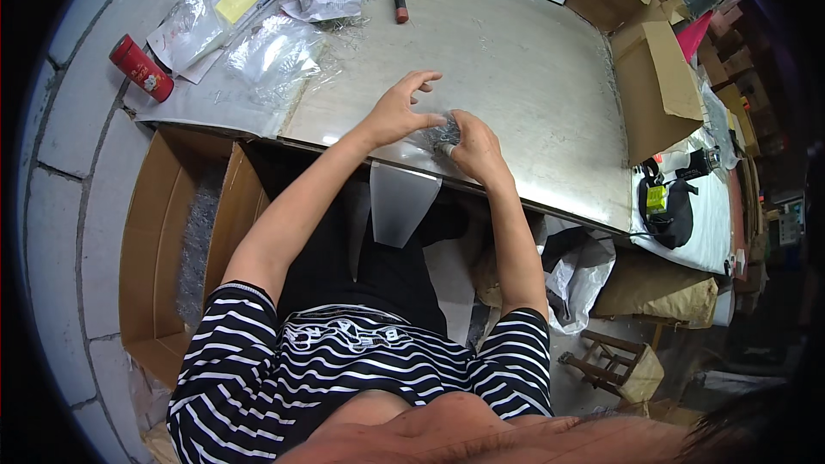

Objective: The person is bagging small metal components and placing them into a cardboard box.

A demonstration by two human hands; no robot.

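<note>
My left hand (397,113) is over the near part of the metal-topped table (524,60), its fingers spread and curved, its thumb pointing at a small clump of thin grey metal pieces (443,131). That clump lies against the fingers of my right hand (478,149), which are curled around its right side. Whether the pieces are pins, needles or wire bits is too small to tell. Below the table's front edge, a translucent plastic flap (402,206) hangs over my lap.
A cardboard box (163,206) with grey pieces inside stands at my left. On the table's left are a red can (142,69) and clear plastic bags (275,51). A dark tool with a red end (400,2) lies farther back. Cardboard walls (649,90) border the right side.
</note>
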